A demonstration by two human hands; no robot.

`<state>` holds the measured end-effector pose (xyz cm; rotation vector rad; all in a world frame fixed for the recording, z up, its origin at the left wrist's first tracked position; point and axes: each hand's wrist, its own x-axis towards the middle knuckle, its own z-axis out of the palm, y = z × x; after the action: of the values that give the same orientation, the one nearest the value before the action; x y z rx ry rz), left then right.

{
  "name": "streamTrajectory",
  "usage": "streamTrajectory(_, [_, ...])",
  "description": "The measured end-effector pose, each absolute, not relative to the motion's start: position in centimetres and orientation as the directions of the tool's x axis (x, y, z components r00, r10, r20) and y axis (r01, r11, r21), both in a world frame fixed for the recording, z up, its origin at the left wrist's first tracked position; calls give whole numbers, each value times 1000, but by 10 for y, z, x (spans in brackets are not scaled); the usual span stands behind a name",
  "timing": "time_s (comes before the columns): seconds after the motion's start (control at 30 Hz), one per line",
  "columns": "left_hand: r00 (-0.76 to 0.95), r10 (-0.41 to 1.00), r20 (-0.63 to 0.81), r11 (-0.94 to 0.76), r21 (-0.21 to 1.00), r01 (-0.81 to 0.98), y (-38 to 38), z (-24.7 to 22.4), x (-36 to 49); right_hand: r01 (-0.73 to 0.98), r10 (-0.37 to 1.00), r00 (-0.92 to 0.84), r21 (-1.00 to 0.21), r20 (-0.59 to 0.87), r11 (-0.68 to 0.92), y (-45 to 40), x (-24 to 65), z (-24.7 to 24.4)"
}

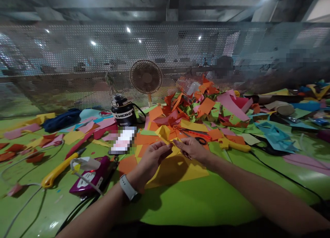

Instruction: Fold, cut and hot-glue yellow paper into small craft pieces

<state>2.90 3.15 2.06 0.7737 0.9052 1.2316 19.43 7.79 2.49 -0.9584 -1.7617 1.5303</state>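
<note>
Between my two hands is a folded piece of yellow paper (163, 132), its peaked part standing up above the fingers. My left hand (156, 153), with a pale watch strap on the wrist, pinches it from the left. From the right, my right hand (190, 148) grips its edge between thumb and fingers. Beneath both hands lies a flat yellow-orange sheet (185, 174) on the green table (196, 208). Scissors (199, 139) with dark handles rest just beyond my right hand. The exact fold at my fingertips is partly hidden.
A yellow glue gun (237, 145) lies to the right, its cord trailing forward. On the left are another yellow corded tool (58, 171), a purple power strip (90, 177) and a phone (124, 140). Behind stand a black bottle (123, 110), a fan (146, 76) and heaped paper scraps (206, 105).
</note>
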Motion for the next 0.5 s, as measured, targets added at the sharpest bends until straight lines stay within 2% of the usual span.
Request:
streamTrajectory(0.27, [130, 981, -141, 186, 861, -474, 33, 19, 26, 104, 811, -584, -993, -21, 49, 79, 196, 27])
streamTrajectory(0.43, [179, 960, -216, 281, 770, -573, 31, 23, 30, 45, 879, -475, -999, -33, -14, 82, 195, 22])
streamTrajectory(0.5, [228, 948, -220, 312, 775, -550, 29, 24, 33, 4, 894, -444, -998, -63, -69, 82, 195, 21])
